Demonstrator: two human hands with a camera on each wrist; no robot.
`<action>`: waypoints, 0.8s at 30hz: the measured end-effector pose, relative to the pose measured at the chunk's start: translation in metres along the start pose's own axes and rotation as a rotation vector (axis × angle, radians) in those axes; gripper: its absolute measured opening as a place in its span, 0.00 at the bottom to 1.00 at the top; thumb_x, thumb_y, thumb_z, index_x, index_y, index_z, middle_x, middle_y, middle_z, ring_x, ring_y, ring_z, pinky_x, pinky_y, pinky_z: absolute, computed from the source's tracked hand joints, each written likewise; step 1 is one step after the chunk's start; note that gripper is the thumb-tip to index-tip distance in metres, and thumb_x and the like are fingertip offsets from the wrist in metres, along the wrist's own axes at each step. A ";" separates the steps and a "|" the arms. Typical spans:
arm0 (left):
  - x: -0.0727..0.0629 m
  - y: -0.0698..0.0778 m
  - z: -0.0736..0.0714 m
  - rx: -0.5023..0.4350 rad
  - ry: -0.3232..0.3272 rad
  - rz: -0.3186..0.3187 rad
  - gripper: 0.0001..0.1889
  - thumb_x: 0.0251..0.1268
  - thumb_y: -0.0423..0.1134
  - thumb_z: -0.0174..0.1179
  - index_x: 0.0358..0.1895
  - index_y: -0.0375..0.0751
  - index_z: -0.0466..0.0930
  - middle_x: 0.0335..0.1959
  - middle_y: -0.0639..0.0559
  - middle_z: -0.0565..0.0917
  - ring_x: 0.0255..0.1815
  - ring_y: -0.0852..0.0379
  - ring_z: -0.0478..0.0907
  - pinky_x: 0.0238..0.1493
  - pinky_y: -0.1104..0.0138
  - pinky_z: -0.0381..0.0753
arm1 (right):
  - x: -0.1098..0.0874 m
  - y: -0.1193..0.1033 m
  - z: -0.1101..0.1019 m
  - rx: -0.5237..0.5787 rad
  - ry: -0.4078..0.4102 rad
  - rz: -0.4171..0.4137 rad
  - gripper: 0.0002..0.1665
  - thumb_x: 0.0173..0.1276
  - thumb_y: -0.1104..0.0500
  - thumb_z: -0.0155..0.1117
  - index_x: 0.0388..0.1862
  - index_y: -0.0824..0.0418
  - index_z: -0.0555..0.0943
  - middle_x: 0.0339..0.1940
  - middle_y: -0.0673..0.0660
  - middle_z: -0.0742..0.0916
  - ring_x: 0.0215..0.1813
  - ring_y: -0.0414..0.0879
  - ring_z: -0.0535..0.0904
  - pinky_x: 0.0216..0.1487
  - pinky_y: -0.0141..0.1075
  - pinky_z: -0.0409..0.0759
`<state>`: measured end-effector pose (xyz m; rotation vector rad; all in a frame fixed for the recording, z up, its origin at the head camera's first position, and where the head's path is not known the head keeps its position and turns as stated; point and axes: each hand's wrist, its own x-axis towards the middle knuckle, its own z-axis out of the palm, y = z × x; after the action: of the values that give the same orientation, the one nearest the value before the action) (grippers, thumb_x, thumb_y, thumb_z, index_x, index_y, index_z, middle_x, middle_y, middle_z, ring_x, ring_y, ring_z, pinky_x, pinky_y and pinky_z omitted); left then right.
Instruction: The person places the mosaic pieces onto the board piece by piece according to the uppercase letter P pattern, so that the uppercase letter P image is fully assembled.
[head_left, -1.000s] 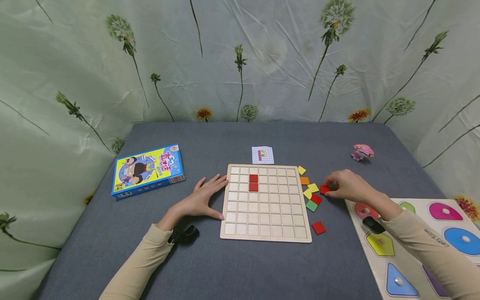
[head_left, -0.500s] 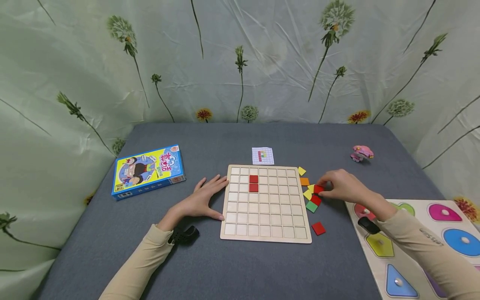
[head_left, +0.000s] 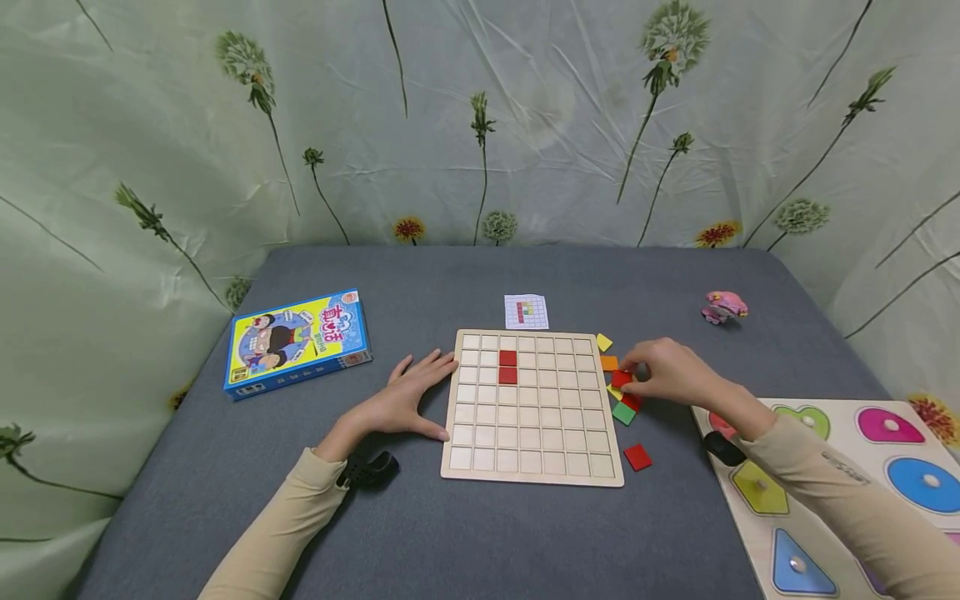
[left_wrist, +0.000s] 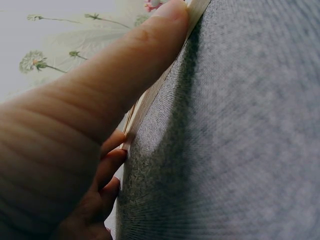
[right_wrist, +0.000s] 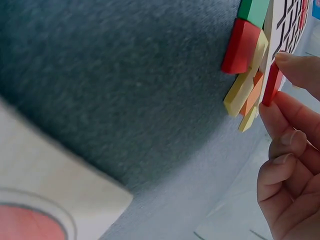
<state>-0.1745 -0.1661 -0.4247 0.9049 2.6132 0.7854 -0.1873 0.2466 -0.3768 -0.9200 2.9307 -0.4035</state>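
A thin red square tile (head_left: 622,379) is pinched between the thumb and fingers of the person's right hand (head_left: 671,369); that grip is closed on it. In the head view it is just beside the right edge of a square, pale wooden grid board (head_left: 528,414), over a small cluster of loose tiles. An orange tile (head_left: 609,363) and a yellow tile (head_left: 604,342) lie beyond it along that edge, while a green tile (head_left: 624,413) lies on its near side. Nearer the person, a lone red tile (head_left: 637,457) sits apart from the cluster.

Two red square tiles (head_left: 507,357) are set in the board's third column from the left, one directly below the other. The left hand (head_left: 405,397) rests at the board's left edge with fingers spread and thumb touching the side, its grip loose and holding nothing.

Past the far edge lies a white paper card (head_left: 527,312) printed with a coloured grid pattern. A blue-and-yellow cardboard box (head_left: 297,342) stands to the left, and a small pink toy figure (head_left: 724,307) to the far right. A pale puzzle board with knobbed coloured shapes (head_left: 843,425) lies partly under the right forearm. All rest on the grey cloth-covered tabletop (head_left: 525,542).
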 end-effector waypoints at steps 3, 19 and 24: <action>0.000 0.000 0.000 0.000 -0.001 -0.001 0.55 0.43 0.56 0.72 0.74 0.43 0.51 0.77 0.46 0.52 0.79 0.43 0.40 0.71 0.41 0.31 | 0.002 -0.002 0.001 0.006 0.010 -0.015 0.11 0.51 0.55 0.73 0.33 0.58 0.85 0.29 0.49 0.85 0.29 0.38 0.73 0.27 0.27 0.69; 0.001 0.000 -0.001 -0.012 0.009 0.005 0.55 0.43 0.55 0.72 0.74 0.43 0.51 0.77 0.46 0.52 0.79 0.43 0.40 0.71 0.40 0.31 | 0.015 -0.016 0.006 0.012 0.029 -0.091 0.11 0.52 0.56 0.73 0.34 0.57 0.85 0.29 0.49 0.85 0.30 0.40 0.77 0.30 0.31 0.74; 0.000 0.000 -0.001 -0.012 0.008 0.008 0.55 0.43 0.55 0.72 0.74 0.43 0.51 0.77 0.46 0.52 0.79 0.43 0.40 0.71 0.40 0.31 | 0.019 -0.022 0.008 0.012 -0.002 -0.078 0.12 0.52 0.55 0.73 0.35 0.58 0.86 0.29 0.49 0.85 0.30 0.40 0.75 0.32 0.31 0.74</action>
<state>-0.1752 -0.1663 -0.4244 0.9115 2.6111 0.8074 -0.1899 0.2164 -0.3785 -1.0357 2.8949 -0.4227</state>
